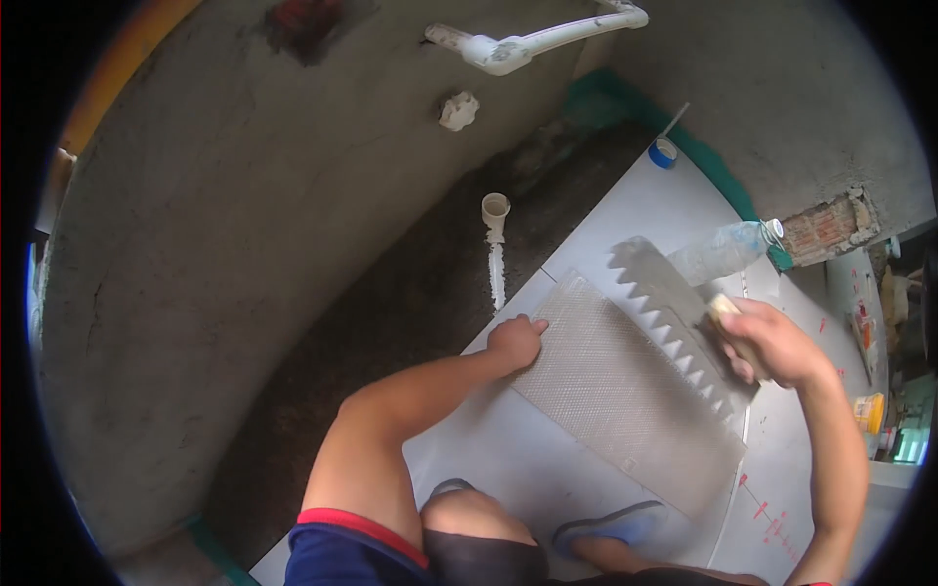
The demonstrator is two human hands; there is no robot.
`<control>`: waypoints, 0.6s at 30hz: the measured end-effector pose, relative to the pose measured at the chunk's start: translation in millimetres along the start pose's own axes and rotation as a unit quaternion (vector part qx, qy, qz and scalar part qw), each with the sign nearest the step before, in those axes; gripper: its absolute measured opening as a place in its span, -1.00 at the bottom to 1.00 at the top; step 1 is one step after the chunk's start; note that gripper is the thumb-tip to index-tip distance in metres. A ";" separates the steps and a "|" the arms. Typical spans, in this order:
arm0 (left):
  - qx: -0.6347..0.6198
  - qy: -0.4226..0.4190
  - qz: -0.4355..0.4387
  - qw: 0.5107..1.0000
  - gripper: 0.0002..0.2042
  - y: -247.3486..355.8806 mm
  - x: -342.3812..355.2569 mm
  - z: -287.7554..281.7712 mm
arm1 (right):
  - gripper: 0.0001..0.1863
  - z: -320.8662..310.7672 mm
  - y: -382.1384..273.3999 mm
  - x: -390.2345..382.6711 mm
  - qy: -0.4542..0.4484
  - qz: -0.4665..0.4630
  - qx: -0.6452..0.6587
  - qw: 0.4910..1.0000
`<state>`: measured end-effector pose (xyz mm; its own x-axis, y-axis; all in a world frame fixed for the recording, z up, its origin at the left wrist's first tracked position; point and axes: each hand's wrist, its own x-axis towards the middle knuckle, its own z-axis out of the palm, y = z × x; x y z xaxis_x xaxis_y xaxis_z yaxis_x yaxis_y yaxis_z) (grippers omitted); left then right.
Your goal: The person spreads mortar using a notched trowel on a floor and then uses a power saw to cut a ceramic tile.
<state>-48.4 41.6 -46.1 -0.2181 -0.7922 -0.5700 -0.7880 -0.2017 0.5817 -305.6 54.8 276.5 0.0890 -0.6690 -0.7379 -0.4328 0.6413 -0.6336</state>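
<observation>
My right hand (772, 344) is wrapped round the pale handle of a notched trowel (674, 311). The trowel's toothed metal blade stands over the right side of a tile (616, 396), with its teeth toward the tile; whether they touch it I cannot tell. This tile lies with its grid-patterned, greyish back facing up. At its left corner, my left hand (516, 344) is closed on the edge, the thumb on top and the other fingers partly hidden. Just beyond the blade a clear plastic bottle (718, 252) lies on its side.
Pale floor tiles (674, 200) run under the work, bordered on the left by dark bare ground (391, 293). A white pipe end (495, 205) rises there. A roll of blue tape (662, 152) sits at the far corner. Grey walls (215, 195) close in, and a white pipe (537, 41) sticks out above.
</observation>
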 end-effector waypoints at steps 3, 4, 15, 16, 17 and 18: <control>0.025 0.023 0.016 0.999 -0.47 -2.3 -1.8 2.3 | -0.80 19.7 -20.7 31.1 -0.016 0.017 0.015 1.000; 0.044 0.033 0.033 0.998 -0.48 -1.6 -2.1 2.3 | -0.80 25.6 -26.0 38.0 -0.001 0.024 0.001 1.000; 0.103 0.001 0.069 0.992 -0.50 9.2 -1.1 15.2 | -0.65 101.5 -75.6 145.3 0.061 0.040 -0.319 0.945; 0.118 -0.014 0.055 0.991 -0.50 12.3 -2.3 14.0 | -0.65 107.3 -80.4 151.6 0.064 0.046 -0.322 0.943; 0.113 -0.017 0.056 0.992 -0.50 6.7 -3.3 16.0 | -0.63 121.2 -85.9 158.6 0.067 0.038 -0.402 0.913; 0.109 -0.007 0.058 0.992 -0.50 2.8 -2.3 15.8 | -0.61 132.7 -93.0 163.7 0.068 0.027 -0.481 0.874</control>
<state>-59.2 51.9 -52.3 -0.3215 -0.7946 -0.5150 -0.8625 0.0213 0.5055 -131.8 -64.5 183.8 -0.0340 -0.7283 -0.6845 -0.9925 0.1049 -0.0622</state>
